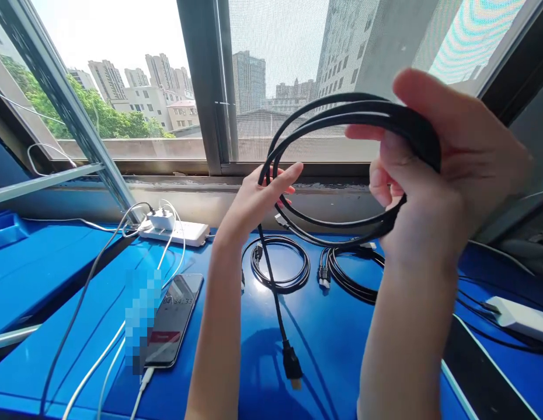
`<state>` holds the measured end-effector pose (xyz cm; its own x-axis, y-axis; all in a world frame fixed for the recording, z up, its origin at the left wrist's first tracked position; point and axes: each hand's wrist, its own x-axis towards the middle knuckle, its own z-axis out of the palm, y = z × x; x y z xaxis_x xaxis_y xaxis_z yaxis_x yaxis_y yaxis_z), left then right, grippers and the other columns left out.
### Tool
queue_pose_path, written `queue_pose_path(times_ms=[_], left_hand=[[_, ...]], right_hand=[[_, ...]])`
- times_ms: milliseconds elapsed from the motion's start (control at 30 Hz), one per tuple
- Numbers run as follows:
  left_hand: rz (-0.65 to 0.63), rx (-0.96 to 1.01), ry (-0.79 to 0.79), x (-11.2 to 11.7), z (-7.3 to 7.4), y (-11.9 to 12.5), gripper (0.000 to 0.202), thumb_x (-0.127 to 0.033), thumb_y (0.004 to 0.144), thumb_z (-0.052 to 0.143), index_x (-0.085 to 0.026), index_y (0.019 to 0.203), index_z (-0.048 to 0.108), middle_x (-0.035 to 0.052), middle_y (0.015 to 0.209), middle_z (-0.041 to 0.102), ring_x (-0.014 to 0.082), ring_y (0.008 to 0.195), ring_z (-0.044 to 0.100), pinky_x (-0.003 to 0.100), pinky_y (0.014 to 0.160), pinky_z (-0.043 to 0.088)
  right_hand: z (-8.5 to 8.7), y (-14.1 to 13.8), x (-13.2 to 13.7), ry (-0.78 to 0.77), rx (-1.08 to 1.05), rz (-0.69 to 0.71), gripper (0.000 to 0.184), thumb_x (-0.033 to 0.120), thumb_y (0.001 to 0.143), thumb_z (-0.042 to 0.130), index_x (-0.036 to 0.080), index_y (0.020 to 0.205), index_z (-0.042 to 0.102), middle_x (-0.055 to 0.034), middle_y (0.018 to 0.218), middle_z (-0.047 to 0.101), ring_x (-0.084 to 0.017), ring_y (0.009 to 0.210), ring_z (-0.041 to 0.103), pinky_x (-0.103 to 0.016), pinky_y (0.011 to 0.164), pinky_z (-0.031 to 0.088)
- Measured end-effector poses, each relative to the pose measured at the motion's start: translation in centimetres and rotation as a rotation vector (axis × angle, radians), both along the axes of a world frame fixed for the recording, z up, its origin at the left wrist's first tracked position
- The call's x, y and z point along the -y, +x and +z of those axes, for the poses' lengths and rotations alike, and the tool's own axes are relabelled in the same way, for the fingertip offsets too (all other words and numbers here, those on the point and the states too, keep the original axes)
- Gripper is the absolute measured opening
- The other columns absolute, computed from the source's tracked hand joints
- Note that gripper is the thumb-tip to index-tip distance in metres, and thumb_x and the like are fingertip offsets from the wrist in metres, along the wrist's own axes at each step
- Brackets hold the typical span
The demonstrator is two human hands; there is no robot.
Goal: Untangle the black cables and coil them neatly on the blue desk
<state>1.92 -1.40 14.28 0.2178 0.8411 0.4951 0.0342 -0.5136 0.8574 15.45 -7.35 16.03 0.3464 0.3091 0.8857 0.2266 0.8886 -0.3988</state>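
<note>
A black HDMI cable (396, 115), wound in several loops, is held up above the blue table. My right hand (451, 157) is closed around the thick right side of the loops. At the coil's left side, my left hand (260, 198) has its fingers behind the strands and its thumb across the front, gripping them. Below it one end hangs down, with a black plug (291, 361) and a gold-coloured tip low over the table. Behind the held cable lie a thin coiled black cable (307, 269) and another coiled cable (348, 280) with HDMI-like plugs.
A phone (177, 318) plugged into a white cord lies on the left. Behind it sits a white power strip (195, 233) with chargers. A metal frame post (74, 99) leans up at the left. A white adapter (519, 318) with black leads is at the right. Windows stand behind.
</note>
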Motion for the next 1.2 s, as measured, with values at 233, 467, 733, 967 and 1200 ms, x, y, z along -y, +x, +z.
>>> queue_pose_path(times_ms=[233, 467, 733, 967, 1200], left_hand=[[-0.015, 0.108, 0.002, -0.6, 0.0, -1.5, 0.031, -0.048, 0.083, 0.058, -0.018, 0.076, 0.062, -0.0001, 0.054, 0.060, 0.0153, 0.049, 0.064, 0.026, 0.052, 0.050], [0.157, 0.200, 0.195, -0.1, 0.4, -1.2, 0.020, -0.037, 0.074, 0.069, -0.021, 0.064, 0.065, -0.0084, 0.038, 0.041, 0.0065, 0.028, 0.037, 0.022, 0.032, 0.029], [0.304, 0.136, 0.318, 1.8, 1.1, 0.9, 0.006, -0.015, 0.068, 0.067, -0.019, 0.072, 0.065, -0.0020, 0.063, 0.065, 0.0118, 0.057, 0.060, 0.021, 0.047, 0.042], [0.143, 0.153, 0.137, 1.9, 0.3, 3.5, 0.008, -0.019, 0.075, 0.064, -0.021, 0.075, 0.057, -0.0091, 0.045, 0.045, 0.0094, 0.038, 0.049, 0.021, 0.040, 0.038], [0.133, -0.137, -0.073, 2.2, -1.0, 5.7, 0.044, -0.047, 0.081, 0.056, -0.021, 0.046, 0.049, -0.0027, 0.037, 0.047, 0.0130, 0.034, 0.049, 0.024, 0.040, 0.038]], right_hand=[[-0.7, 0.7, -1.3, -0.155, 0.216, -0.054, 0.037, 0.021, 0.076, 0.065, 0.027, 0.113, 0.061, -0.0033, 0.092, 0.068, -0.015, 0.070, 0.063, -0.027, 0.055, 0.051], [-1.1, 1.7, -1.8, -0.288, 0.310, -0.243, 0.057, 0.029, 0.064, 0.076, 0.026, 0.118, 0.057, -0.0026, 0.086, 0.066, -0.017, 0.072, 0.064, -0.031, 0.064, 0.055], [-0.1, 0.4, 0.6, -0.372, 0.419, 0.006, 0.044, 0.028, 0.068, 0.074, 0.024, 0.111, 0.064, 0.0049, 0.062, 0.064, -0.014, 0.056, 0.063, -0.025, 0.050, 0.055], [0.8, 0.3, 3.4, -0.354, 0.185, -0.150, 0.022, 0.013, 0.066, 0.073, 0.022, 0.086, 0.075, 0.0037, 0.078, 0.074, -0.019, 0.073, 0.071, -0.027, 0.058, 0.061], [1.1, -0.2, 5.0, -0.266, -0.076, -0.480, 0.028, 0.026, 0.073, 0.070, 0.025, 0.101, 0.074, -0.0005, 0.090, 0.074, -0.026, 0.089, 0.070, -0.033, 0.065, 0.062]])
